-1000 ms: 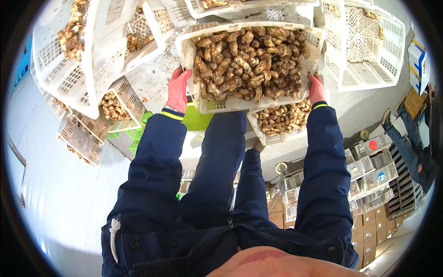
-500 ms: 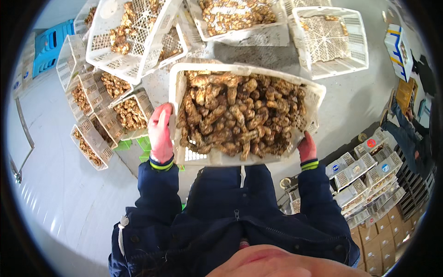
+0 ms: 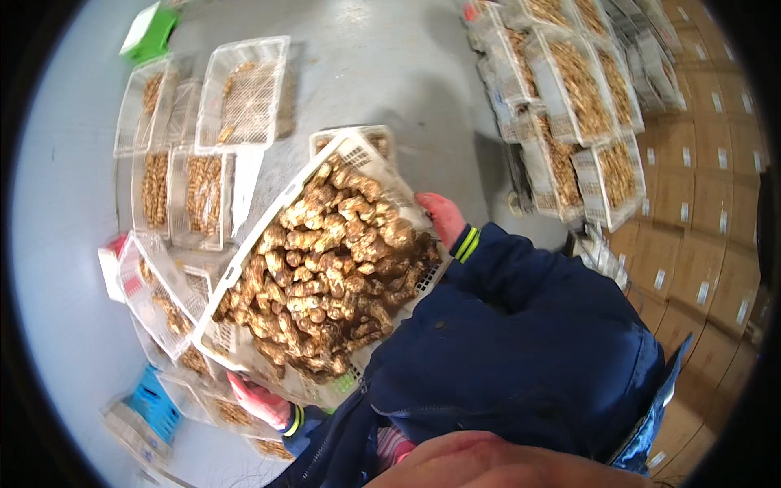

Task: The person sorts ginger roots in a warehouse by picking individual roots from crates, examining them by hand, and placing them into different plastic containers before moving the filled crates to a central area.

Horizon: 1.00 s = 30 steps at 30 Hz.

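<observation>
I carry a white plastic lattice crate (image 3: pixel 268 232) heaped with knobbly brown ginger roots (image 3: pixel 325 276), held against my dark blue jacket and tilted in the picture. My left hand (image 3: pixel 259 398), in a red glove, grips the crate's lower end. At the upper end my right hand (image 3: pixel 441 218), gloved in red too, clasps the rim. Both sleeves are dark blue with yellow-striped cuffs.
Several white crates of ginger (image 3: pixel 187 195) lie on the grey floor at left, one nearly bare (image 3: pixel 244 93). A stack of filled crates (image 3: pixel 586 122) stands upper right beside brown cartons (image 3: pixel 708 203). A green crate (image 3: pixel 149 32) is upper left, a blue one (image 3: pixel 154 403) lower left.
The view has swung round: the crate, earlier level in front of me, now lies slanted, close to my body. Both hands keep their hold on its ends.
</observation>
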Available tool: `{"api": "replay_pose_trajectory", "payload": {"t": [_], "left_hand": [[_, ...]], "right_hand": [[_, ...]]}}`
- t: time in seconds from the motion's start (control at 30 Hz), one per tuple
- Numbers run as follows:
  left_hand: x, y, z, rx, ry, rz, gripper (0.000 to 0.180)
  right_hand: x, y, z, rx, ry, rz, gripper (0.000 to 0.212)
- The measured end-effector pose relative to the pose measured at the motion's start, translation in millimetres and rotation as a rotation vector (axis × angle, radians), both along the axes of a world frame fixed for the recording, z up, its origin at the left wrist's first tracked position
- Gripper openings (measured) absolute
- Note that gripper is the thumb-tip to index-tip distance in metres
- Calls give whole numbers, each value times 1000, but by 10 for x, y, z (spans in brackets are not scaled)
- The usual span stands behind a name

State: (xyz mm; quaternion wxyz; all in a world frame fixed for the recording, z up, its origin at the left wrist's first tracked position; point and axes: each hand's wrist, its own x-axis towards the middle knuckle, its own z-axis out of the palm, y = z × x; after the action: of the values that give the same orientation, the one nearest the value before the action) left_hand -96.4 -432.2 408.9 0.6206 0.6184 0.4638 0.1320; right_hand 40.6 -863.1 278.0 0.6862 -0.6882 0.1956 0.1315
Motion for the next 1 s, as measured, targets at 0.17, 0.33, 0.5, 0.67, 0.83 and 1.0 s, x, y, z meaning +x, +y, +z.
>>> {"api": "replay_pose_trajectory", "payload": {"t": [0.17,0.33,0.5,0.67,0.83,1.0], "left_hand": [[-7,277,-6,-200,-190,36,27],[113,460,-119,-127,-213,-143,30],[72,733,-355,-135,-234,-209,29],[138,631,-466,-44,-231,-372,31],[180,782,-527,-178,-304,-262,32],[214,675,-299,-179,-316,-330,31]], "right_hand": [[-99,241,302,272,194,-260,35],[-498,328,218,245,42,-355,38],[-577,301,146,180,-67,-360,34],[-768,309,-3,190,-181,-482,29],[-893,468,614,269,-101,-488,24],[-1102,452,638,249,-107,-532,24]]}}
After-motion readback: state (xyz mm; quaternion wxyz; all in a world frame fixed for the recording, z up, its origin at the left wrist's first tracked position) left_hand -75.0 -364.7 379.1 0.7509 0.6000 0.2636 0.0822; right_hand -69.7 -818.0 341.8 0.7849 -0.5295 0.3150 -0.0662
